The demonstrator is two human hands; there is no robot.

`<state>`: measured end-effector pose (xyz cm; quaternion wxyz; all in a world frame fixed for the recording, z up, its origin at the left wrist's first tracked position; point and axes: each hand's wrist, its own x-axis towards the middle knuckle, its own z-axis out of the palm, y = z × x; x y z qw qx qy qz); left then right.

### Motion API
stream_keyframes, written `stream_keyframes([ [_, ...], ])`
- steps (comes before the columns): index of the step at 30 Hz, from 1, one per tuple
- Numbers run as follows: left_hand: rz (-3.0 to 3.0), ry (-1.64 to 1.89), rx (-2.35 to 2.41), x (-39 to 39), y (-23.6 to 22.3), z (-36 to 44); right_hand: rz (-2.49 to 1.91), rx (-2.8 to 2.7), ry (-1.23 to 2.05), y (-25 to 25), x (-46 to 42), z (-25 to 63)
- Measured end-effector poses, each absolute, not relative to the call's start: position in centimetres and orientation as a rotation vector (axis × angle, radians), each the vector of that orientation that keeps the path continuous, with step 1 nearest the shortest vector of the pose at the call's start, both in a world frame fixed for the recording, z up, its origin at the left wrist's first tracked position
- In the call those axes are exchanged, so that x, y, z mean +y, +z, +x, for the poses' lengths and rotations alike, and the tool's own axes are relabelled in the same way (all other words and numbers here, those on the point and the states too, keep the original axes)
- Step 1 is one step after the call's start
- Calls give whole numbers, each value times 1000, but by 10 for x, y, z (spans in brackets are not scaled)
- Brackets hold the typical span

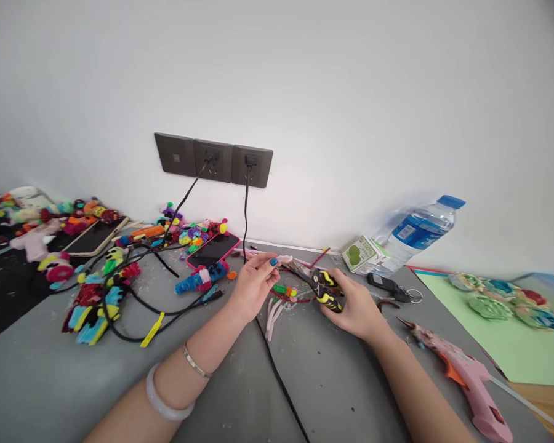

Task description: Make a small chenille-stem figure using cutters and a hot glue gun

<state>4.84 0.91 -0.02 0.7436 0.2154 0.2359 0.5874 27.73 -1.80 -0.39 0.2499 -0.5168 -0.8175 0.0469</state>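
Observation:
My left hand (pixel 255 284) pinches a short pale pink pipe cleaner piece (pixel 284 259) between thumb and fingers. The fingers of my right hand (pixel 354 303) are wrapped around the black and yellow handles of a pair of pliers (pixel 325 289). The pliers' jaws point left and reach to the pink piece; whether they grip it is too small to tell. On the table below lie several loose pale pink pipe cleaner strips (pixel 273 317). Red and green craft bits (pixel 284 290) and a bead string lie just under the pliers.
A pink glue gun (pixel 466 375) lies at the right, near a key fob (pixel 388 286). A water bottle (pixel 418 234) leans on the wall by a small green and white box (pixel 364 254). Black cables (pixel 277 375), phones (pixel 215 250) and colourful pipe cleaner figures (pixel 99 301) spread leftward.

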Motion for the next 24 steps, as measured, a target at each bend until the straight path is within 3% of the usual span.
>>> stream_keyframes([
  [14, 556, 1248, 492, 6, 0, 51, -1340, -2205, -18, -4, -17, 276],
  [24, 566, 1250, 493, 5, 0, 51, -1405, -2178, 88, 1, -20, 276],
])
